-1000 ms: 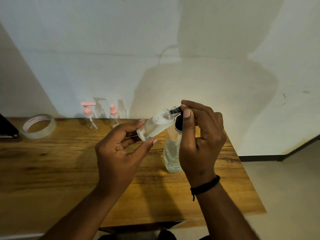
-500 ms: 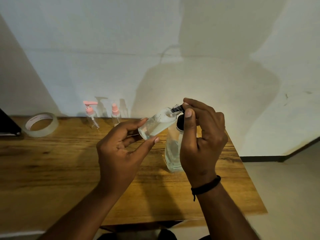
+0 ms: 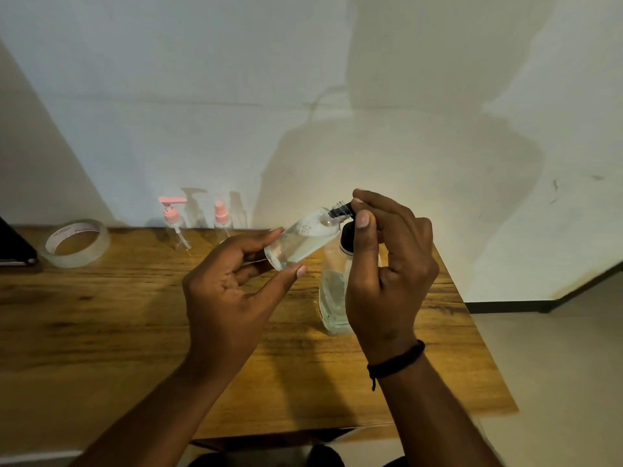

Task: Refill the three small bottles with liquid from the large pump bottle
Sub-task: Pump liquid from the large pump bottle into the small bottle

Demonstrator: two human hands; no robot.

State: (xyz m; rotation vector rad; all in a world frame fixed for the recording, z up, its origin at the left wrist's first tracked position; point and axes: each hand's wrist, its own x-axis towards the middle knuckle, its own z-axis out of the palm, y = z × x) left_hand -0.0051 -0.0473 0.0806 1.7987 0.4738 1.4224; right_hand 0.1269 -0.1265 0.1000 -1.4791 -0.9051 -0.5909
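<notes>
My left hand holds a small clear bottle between thumb and fingers, tilted, with its open neck up at the right. It is partly filled with clear liquid. The black pump nozzle of the large pump bottle meets that neck. My right hand grips the pump head from above, fingers curled over it and thumb alongside the black collar. The large bottle stands on the wooden table, half hidden behind my right hand. Two other small bottles, a pink-pump bottle and a pink-spray bottle, stand by the wall.
A roll of clear tape lies at the table's back left, beside a dark flat object at the frame's edge. The table's right edge runs close to the large bottle, with floor beyond it. The wall rises right behind the table.
Both hands keep the same hold and pose on the small bottle and the pump. Only the view has shifted slightly.
</notes>
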